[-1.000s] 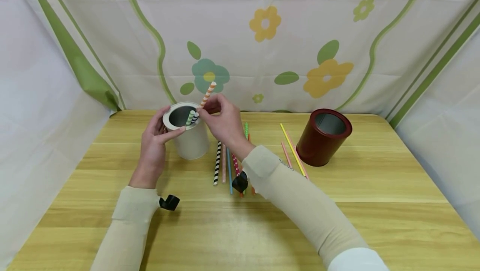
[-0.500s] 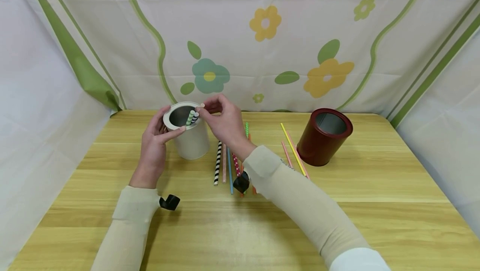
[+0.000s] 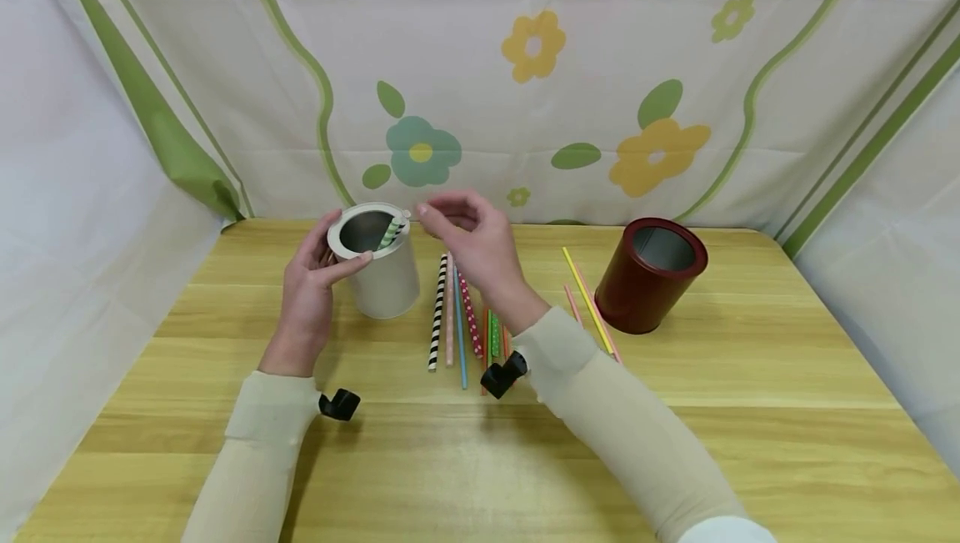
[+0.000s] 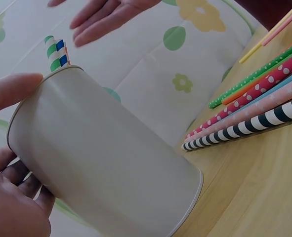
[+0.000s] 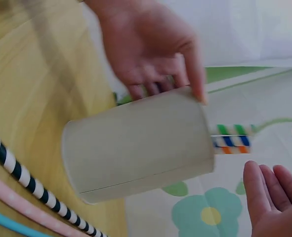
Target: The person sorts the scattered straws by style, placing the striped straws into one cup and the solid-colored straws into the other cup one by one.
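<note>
My left hand (image 3: 309, 297) grips the rim and side of a white can (image 3: 386, 286), thumb along the near edge of its mouth. Three striped paper straws stand in the can and poke out at its right side: a green-striped straw (image 4: 52, 53), a blue-striped straw (image 4: 62, 53) and an orange-striped straw (image 5: 234, 149). Just right of the rim, my right hand (image 3: 480, 244) is in the air with nothing between its fingers. Its fingertips (image 5: 254, 180) are apart from the straw tops in the right wrist view.
Beside the can lie several straws, among them a black-striped straw (image 3: 437, 318), a blue straw (image 3: 460, 339) and a magenta dotted straw (image 3: 470, 318). Farther right, a yellow straw (image 3: 587, 301) and pink ones lie by a dark red can (image 3: 641, 289).
The orange-striped straw has sunk into the white can from its raised position. My right hand has let it go and moved right. The left hand has stayed on the can.
</note>
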Action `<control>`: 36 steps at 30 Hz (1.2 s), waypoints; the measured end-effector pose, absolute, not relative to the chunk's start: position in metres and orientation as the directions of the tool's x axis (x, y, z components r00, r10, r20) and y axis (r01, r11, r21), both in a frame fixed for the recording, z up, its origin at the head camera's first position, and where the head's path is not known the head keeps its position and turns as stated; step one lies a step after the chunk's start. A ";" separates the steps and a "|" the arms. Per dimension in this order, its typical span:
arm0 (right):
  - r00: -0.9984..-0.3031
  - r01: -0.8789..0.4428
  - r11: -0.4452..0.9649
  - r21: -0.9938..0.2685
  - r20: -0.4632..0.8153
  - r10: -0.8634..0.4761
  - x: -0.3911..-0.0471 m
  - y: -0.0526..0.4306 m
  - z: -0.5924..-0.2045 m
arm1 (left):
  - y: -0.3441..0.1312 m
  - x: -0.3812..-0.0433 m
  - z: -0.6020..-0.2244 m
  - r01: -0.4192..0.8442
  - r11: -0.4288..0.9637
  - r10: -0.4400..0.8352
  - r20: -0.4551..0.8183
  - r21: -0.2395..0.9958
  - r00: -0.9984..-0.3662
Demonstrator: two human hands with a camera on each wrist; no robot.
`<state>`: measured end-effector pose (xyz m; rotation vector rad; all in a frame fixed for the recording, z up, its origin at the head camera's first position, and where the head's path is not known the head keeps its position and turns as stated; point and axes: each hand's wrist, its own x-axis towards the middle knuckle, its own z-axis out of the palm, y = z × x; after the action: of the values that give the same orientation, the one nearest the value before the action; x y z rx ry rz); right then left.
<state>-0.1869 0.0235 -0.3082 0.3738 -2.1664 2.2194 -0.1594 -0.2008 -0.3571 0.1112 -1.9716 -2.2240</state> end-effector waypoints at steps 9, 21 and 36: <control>-0.984 -0.121 -0.155 -0.980 0.139 -0.109 -0.178 0.061 -0.316 | -0.203 -0.159 -0.355 0.080 -0.083 -0.162 0.066 0.993 -0.985; -0.999 -0.001 -0.113 -0.994 0.004 -0.033 -0.176 0.078 -0.350 | -0.205 -0.158 -0.357 0.080 -0.080 -0.165 0.066 0.994 -0.984; -0.997 0.074 -0.056 -0.996 -0.075 0.014 -0.176 0.087 -0.384 | -0.205 -0.157 -0.358 0.081 -0.082 -0.171 0.066 0.993 -0.983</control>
<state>-0.1764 0.0873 -0.3839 -0.1018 -2.1860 2.3107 -0.1575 -0.2046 -0.3577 0.0997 -2.0031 -2.1909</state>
